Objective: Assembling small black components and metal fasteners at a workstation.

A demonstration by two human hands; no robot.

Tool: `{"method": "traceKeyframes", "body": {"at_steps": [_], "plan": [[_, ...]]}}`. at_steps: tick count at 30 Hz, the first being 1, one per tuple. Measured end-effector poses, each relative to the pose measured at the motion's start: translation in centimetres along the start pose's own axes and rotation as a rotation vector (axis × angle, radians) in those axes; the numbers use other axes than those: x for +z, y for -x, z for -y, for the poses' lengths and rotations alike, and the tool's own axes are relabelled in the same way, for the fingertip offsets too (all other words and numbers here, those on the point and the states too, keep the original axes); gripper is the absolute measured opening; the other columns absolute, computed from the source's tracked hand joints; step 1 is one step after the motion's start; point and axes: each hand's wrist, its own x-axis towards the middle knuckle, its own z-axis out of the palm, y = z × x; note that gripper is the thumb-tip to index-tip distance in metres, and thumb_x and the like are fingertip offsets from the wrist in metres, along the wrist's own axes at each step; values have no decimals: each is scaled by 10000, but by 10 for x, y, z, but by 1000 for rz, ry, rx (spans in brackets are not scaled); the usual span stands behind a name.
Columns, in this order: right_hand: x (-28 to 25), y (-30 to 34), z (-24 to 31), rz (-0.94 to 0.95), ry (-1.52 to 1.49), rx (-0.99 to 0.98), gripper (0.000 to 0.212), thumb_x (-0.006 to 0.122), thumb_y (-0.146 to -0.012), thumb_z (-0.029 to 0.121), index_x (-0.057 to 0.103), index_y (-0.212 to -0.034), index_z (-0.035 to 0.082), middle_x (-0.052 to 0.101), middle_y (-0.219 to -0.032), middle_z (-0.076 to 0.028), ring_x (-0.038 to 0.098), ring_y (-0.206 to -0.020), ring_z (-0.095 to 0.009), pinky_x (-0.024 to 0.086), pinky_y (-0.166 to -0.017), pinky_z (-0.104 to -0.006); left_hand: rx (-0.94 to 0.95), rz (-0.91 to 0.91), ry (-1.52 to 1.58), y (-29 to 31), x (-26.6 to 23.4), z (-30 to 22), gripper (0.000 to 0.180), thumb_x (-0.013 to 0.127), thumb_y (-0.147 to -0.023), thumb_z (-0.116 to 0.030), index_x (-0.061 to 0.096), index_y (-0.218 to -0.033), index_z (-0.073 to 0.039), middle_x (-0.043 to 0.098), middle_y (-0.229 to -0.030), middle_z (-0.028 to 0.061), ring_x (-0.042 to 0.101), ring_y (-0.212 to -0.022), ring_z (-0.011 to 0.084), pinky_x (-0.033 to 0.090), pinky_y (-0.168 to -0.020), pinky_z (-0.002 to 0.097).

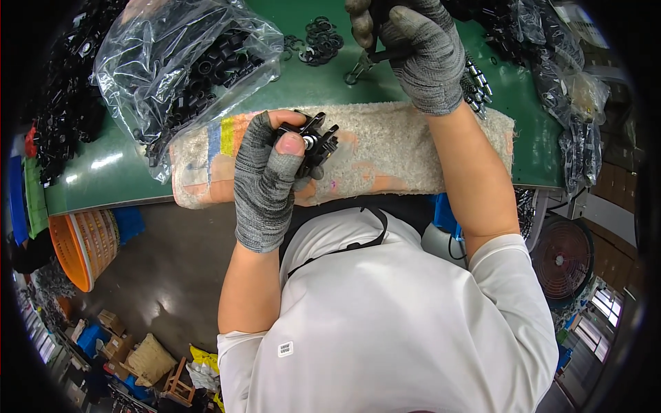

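My left hand (265,175), in a grey knit glove with bare thumb and fingertip, is closed around a black multi-armed part (315,141) with a silver centre. It holds this part above a worn, light-coloured cloth pad (385,155). Farther off and to the right, my gloved right hand (423,58) grips a dark-handled tool (365,63) with a metal tip, whose exact kind I cannot make out. The tip points down at the green tabletop (124,165). Left of the tool lies a small pile of thin black rings (322,43).
A clear plastic bag (186,69) of black ring-shaped parts lies at the left, beside a heap of black pieces (69,103). Small metal pins (476,86) are by my right wrist. Plastic bags (575,103) hang at the right edge; an orange basket (82,248) stands below left.
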Motion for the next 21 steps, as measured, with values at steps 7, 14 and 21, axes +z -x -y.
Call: {"method": "traceKeyframes", "body": {"at_steps": [7,14,21], "plan": [[19,9,24,-127,169,-54,349,627,-905,182,584,-1227,55,650,-982,-80,624,-795,-154,517,-681,-270,-149,157,46,9,-2,-27,442,613,-905,-190,501,-1304,-34,650,-961,79,604,-720,89,455,-590,198],[76,24,86,-122,-289,-25,410,548,-895,161,533,-1265,-16,653,-989,-171,653,-776,-232,536,-637,-322,-73,158,-159,8,20,-34,411,599,-891,38,542,-1289,-46,621,-995,64,621,-719,80,511,-556,212],[83,37,81,-125,54,-78,420,542,-898,179,531,-1255,-42,648,-988,-189,648,-777,-225,533,-625,-312,37,161,-242,3,22,-23,421,640,-844,21,583,-1255,-49,621,-1058,90,608,-868,133,515,-774,262]]}}
